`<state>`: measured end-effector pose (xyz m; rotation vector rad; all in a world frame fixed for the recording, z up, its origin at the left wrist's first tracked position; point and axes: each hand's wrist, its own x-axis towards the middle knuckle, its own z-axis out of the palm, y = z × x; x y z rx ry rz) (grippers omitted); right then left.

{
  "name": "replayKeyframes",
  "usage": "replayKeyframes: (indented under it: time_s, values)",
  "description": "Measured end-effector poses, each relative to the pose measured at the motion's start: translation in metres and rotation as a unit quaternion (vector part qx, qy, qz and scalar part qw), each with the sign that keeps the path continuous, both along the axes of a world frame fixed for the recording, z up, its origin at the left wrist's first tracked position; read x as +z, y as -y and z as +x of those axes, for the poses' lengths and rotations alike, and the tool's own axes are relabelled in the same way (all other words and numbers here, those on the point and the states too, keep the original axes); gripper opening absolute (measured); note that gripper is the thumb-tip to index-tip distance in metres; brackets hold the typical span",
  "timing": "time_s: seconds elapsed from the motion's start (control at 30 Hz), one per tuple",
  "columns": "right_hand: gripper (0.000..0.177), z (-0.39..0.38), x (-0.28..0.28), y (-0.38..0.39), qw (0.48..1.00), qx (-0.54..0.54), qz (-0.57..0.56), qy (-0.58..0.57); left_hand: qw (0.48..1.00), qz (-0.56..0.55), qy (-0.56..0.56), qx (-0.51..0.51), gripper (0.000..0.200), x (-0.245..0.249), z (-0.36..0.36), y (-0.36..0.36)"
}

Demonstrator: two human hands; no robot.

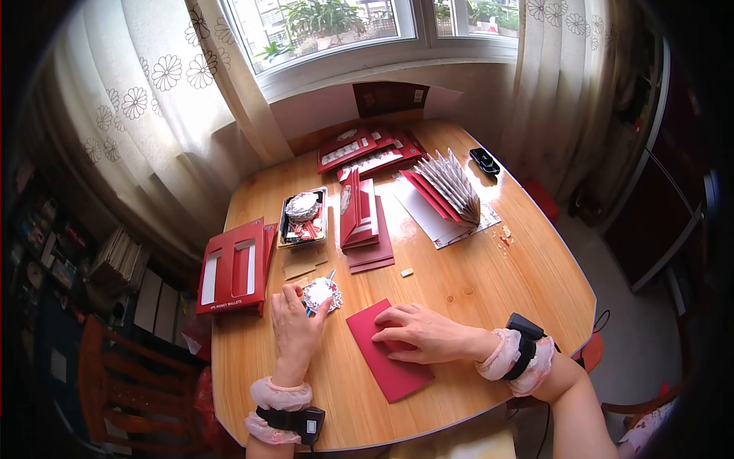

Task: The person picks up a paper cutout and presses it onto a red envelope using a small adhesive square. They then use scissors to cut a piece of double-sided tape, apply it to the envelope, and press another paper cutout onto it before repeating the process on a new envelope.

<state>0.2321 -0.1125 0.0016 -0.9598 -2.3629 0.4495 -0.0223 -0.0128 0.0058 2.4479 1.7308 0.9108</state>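
Note:
My left hand [298, 324] is at the left edge of a round floral paper tag [322, 292]. Its thumb reaches the tag's lower edge, and the bent fingers stand apart from the thumb. A small bluish patch shows between thumb and fingers, too small to name. My right hand [433, 334] lies on a red folded card or envelope [397, 375], fingers spread and slightly bent over its upper half. The red piece lies flat and tilted near the table's front. Both wrists wear scrunchies and black strapped devices.
On the wooden table [474, 367] stand red wallets [359, 218], a fanned paper stack [451, 187], a tray of round tags [303, 229] and a black dispenser-like object [485, 162]. Red window-cut packs [229, 268] lean at the left edge; more packs [371, 149] lie behind. A white eraser-like block [407, 272] lies mid-table.

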Motion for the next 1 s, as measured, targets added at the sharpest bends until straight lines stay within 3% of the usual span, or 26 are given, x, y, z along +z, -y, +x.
replayKeyframes:
  time_s: [0.27, 0.5, 0.57, 0.7, 0.77, 0.87, 0.9, 1.0]
  values:
    - [0.038, 0.0, -0.001, -0.001, 1.0, 0.004, -0.006, -0.003, 0.999, -0.017, 0.033, -0.038, 0.061, -0.011, -0.002, -0.005]
    - [0.037, 0.0, 0.0, 0.0, 1.0, 0.001, -0.007, -0.001, 0.996, 0.008, 0.063, -0.062, 0.053, -0.002, 0.002, -0.002]
    - [0.037, 0.001, 0.0, 0.0, 1.0, 0.001, -0.008, 0.001, 0.981, -0.054, 0.161, -0.098, 0.045, -0.012, 0.0, -0.01]
    - [0.038, 0.001, -0.006, -0.002, 1.0, 0.003, 0.009, 0.004, 0.953, -0.127, 0.236, -0.142, 0.036, -0.017, 0.007, -0.011]
    - [0.038, 0.001, -0.006, -0.001, 1.0, 0.002, 0.011, 0.005, 0.883, -0.19, 0.389, -0.179, 0.032, -0.029, 0.015, -0.016]
    - [0.039, 0.002, -0.004, 0.0, 1.0, -0.001, -0.017, 0.008, 0.906, -0.201, 0.324, -0.186, 0.031, -0.025, 0.026, -0.015]
    - [0.038, 0.002, -0.006, 0.0, 1.0, -0.001, -0.003, 0.003, 0.926, -0.209, 0.251, -0.188, 0.035, -0.017, 0.03, -0.014]
    - [0.038, 0.002, -0.008, 0.0, 1.0, 0.0, 0.01, -0.006, 0.922, -0.179, 0.258, -0.226, 0.036, -0.012, 0.05, -0.025]
